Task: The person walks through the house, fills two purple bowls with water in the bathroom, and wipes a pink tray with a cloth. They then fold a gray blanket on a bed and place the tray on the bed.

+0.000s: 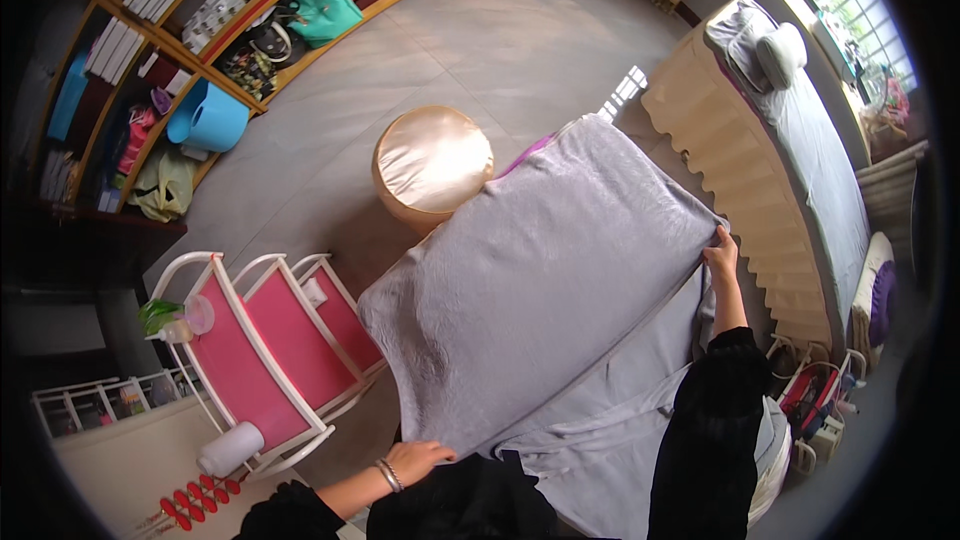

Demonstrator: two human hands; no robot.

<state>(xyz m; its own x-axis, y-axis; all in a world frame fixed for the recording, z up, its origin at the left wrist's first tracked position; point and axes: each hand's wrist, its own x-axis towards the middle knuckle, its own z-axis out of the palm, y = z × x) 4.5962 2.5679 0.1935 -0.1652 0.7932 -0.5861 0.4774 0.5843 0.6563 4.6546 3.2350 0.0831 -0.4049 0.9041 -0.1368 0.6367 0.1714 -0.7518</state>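
Observation:
A large grey plush blanket (560, 250) stretches out in front of me, with a bit of purple showing along its far left edge. At its near left corner, my left hand (415, 460) grips the edge, a bracelet on the wrist. My right hand (722, 248) pinches the right-hand corner, its thumb lying on top of the fabric. Beneath the blanket's near edge lies more grey cloth (610, 440), loosely wrinkled. What supports the cloth is mostly hidden.
A round gold stool (433, 160) stands just beyond the blanket. To the left is a white-framed trolley with pink shelves (250, 365), holding bottles and a roll. A skirted bed (740, 140) runs along the right. Shelves (200, 65) with a blue bin (210, 118) line the far left.

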